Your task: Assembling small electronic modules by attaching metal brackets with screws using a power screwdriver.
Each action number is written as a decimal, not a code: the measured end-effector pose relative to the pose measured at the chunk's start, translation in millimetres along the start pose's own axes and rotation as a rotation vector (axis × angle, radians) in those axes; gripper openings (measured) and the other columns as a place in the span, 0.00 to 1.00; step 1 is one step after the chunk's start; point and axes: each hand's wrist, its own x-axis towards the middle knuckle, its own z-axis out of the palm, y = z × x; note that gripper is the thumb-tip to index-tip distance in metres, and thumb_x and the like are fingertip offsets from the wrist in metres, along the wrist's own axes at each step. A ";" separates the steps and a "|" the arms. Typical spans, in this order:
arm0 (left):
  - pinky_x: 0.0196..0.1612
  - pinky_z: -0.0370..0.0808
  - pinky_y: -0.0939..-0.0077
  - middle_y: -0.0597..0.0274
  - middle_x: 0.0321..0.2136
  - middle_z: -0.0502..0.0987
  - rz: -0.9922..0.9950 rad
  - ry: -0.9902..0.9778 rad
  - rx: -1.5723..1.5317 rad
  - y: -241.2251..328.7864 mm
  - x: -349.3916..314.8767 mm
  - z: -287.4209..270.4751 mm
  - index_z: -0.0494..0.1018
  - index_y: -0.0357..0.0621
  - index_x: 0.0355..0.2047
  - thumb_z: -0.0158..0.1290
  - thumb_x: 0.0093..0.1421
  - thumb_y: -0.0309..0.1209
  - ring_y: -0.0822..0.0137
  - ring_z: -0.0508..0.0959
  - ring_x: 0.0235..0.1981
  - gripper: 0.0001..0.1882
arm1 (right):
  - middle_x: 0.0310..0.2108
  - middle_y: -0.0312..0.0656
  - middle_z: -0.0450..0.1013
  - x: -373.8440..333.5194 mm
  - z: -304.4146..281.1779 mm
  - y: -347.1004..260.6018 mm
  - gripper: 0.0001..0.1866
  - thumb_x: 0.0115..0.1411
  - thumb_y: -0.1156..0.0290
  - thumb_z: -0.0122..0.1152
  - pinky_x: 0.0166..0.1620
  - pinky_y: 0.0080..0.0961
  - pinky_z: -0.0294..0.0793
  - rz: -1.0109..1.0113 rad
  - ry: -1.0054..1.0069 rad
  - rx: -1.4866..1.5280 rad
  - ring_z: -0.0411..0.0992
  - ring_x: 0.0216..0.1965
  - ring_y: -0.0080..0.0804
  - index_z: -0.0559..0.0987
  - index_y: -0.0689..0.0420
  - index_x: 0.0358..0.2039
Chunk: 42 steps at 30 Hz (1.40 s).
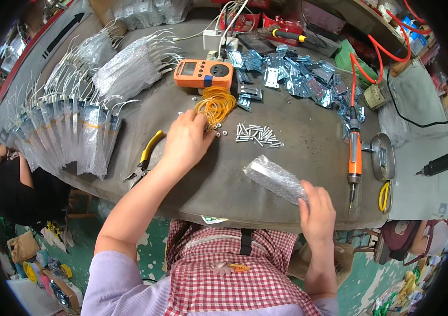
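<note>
Right fingers (320, 197) clamp the wrapped packet's (274, 180) near end; whether left fingers (200, 122) grip, I cannot tell.

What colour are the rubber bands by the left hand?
Rubber bands: yellow-orange, best seen in head view.

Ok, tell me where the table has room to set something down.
Free: between the left hand and the wrapped packet in the right hand; nearly free, between the screws and orange screwdriver. Crowded: the back, under metal brackets, and the left, under wrapped bundles.
</note>
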 end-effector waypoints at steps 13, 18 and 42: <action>0.35 0.73 0.77 0.61 0.30 0.76 -0.358 -0.233 -0.434 -8.7 11.7 -36.9 0.73 0.35 0.29 0.55 0.52 0.23 0.66 0.77 0.30 0.05 | 0.45 0.47 0.68 10.1 32.2 22.2 0.19 0.52 0.78 0.60 0.50 0.30 0.65 0.111 0.071 0.798 0.68 0.45 0.37 0.70 0.63 0.45; 0.49 0.69 0.73 0.58 0.42 0.75 0.090 -0.249 -0.389 46.5 -21.1 -38.4 0.69 0.41 0.47 0.53 0.54 0.29 0.61 0.75 0.43 0.19 | 0.48 0.40 0.66 36.8 61.3 -29.5 0.23 0.57 0.71 0.59 0.53 0.26 0.63 0.219 -0.309 1.706 0.63 0.50 0.28 0.65 0.64 0.51; 0.42 0.74 0.75 0.51 0.46 0.70 -0.336 -0.695 -2.531 97.0 -62.2 -46.3 0.61 0.32 0.52 0.53 0.55 0.46 0.65 0.73 0.43 0.33 | 0.46 0.41 0.65 43.9 22.1 -68.0 0.23 0.58 0.71 0.58 0.52 0.30 0.65 0.302 0.266 2.118 0.65 0.49 0.31 0.61 0.58 0.51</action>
